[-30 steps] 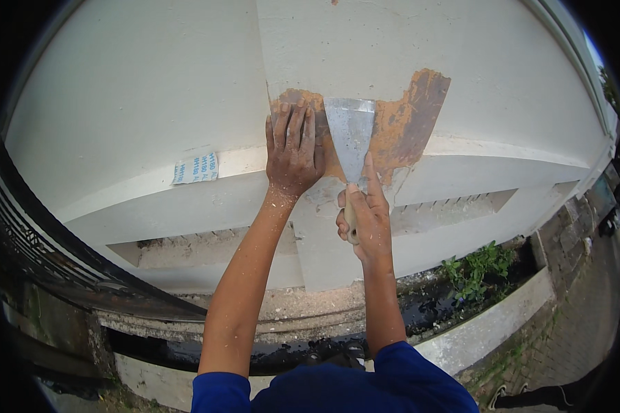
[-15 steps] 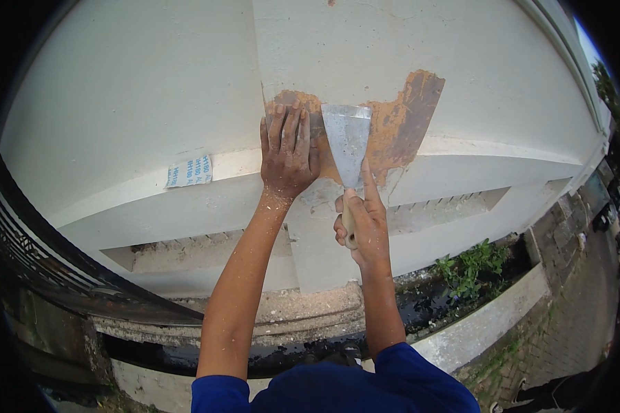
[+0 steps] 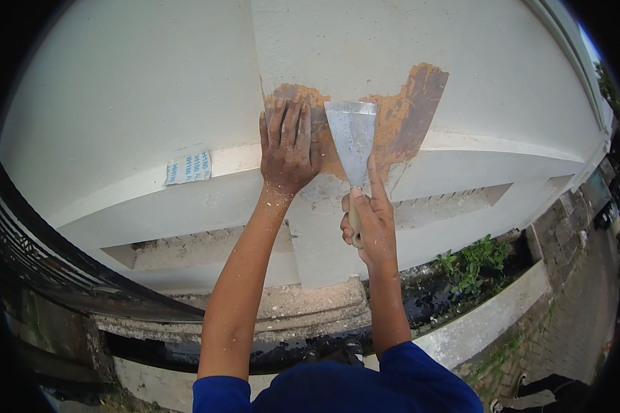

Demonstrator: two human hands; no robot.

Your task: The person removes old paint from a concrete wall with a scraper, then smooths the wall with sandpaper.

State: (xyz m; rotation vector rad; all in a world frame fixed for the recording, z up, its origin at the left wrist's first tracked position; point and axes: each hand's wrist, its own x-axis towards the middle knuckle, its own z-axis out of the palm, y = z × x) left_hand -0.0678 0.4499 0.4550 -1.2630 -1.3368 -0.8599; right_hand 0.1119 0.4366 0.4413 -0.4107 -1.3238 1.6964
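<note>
My right hand (image 3: 370, 221) is closed round the pale handle of a putty knife (image 3: 352, 141), its index finger stretched along the wide metal blade. The blade points up and lies over a bare brown and orange patch (image 3: 420, 103) on the pale wall (image 3: 186, 76). To its left, my left hand (image 3: 289, 148) rests flat against the same patch, fingers stretched out and pointing up. Pale paint flecks speckle the left wrist and forearm. Whether the blade's edge touches the wall I cannot tell.
A piece of sandpaper (image 3: 189, 168) with blue print on its back lies on the wall's ledge at left. Below runs a dark water-filled drain (image 3: 186, 352) with a green plant (image 3: 477, 265) at right. A black metal railing (image 3: 62, 258) curves along the left.
The putty knife and my right hand have shifted slightly to the right. My left hand stays at the patch, and the view has moved a little.
</note>
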